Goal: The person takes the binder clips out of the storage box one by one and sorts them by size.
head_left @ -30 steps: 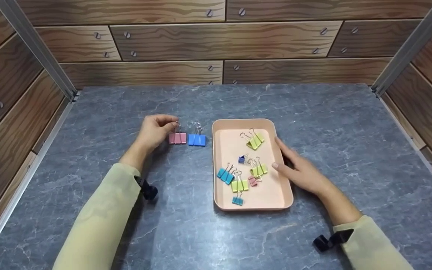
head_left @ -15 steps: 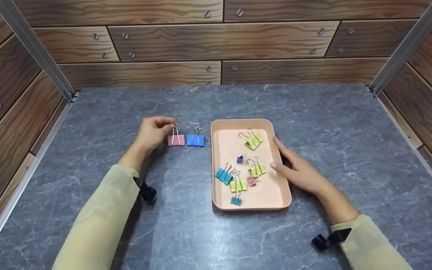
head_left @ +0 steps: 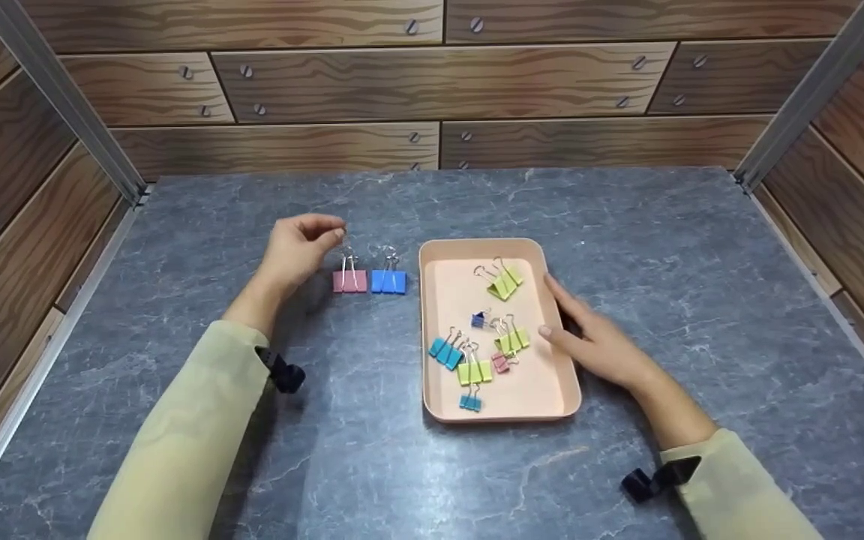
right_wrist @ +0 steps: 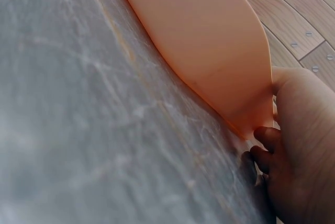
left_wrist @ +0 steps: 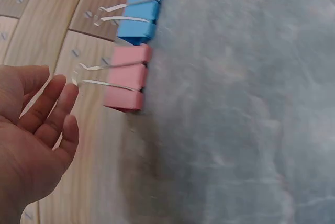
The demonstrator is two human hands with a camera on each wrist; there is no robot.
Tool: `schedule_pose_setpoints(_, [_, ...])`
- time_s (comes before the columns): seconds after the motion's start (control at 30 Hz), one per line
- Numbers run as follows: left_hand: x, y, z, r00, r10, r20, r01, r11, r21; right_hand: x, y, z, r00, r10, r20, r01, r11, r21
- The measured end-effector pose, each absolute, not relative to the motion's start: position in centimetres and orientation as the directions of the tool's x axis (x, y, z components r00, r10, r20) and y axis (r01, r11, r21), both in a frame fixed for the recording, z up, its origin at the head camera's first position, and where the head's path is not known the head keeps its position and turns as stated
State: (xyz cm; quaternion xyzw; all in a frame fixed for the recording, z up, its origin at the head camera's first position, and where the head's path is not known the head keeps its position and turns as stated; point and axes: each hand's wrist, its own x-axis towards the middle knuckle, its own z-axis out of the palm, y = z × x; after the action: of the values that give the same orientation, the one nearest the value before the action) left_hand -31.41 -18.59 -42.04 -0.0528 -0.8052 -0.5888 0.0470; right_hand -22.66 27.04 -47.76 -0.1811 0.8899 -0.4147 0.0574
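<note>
My left hand [head_left: 293,251] hovers just above and left of a pink binder clip [head_left: 349,282], apart from it, with thumb and fingers loosely bent and nothing between them. That clip stands on the table with its wire handles up, beside a blue binder clip [head_left: 388,282] in the same pose. In the left wrist view the fingers lie near the pink clip's handles. My right hand [head_left: 601,345] holds the right wall of a peach tray [head_left: 451,289], thumb over the rim and fingers along the outside. In the right wrist view the tray's outer wall [right_wrist: 209,30] hides some fingers.
Inside the tray lie several binder clips: a lime one [head_left: 505,285] at the far end, a small dark blue one [head_left: 478,320], a teal one [head_left: 446,352], a small pink one [head_left: 501,363] and others. Wood-patterned walls [head_left: 432,82] bound the grey marbled table [head_left: 372,465].
My left hand has let go of the pink clip's handles and moved slightly up and left. The pink clip stays standing next to the blue one. My right hand keeps its place at the tray.
</note>
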Motion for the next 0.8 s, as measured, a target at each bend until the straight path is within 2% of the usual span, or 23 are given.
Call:
schedule_pose_setpoints(0.23, [-31.0, -16.9, -39.8, -0.982, 0.072, 0.174, 0.188, 0.319, 0.929, -22.6, 27.1, -47.8, -0.930, -0.365, 0.051, -0.274, 0.593, -0.757])
schedule_pose_setpoints(0.53, [-30.3, -12.2, -38.0, -0.947, 0.224, 0.231, 0.284, 0.249, 0.926, -22.7, 27.1, -47.9, -0.931, -0.363, 0.050, -0.274, 0.599, -0.752])
schedule_pose_setpoints(0.8, [-30.3, -7.8, -38.5, -0.928, 0.322, 0.187, 0.257, 0.192, 0.947, -22.7, 27.1, -47.9, -0.932, -0.360, 0.046, -0.271, 0.603, -0.750])
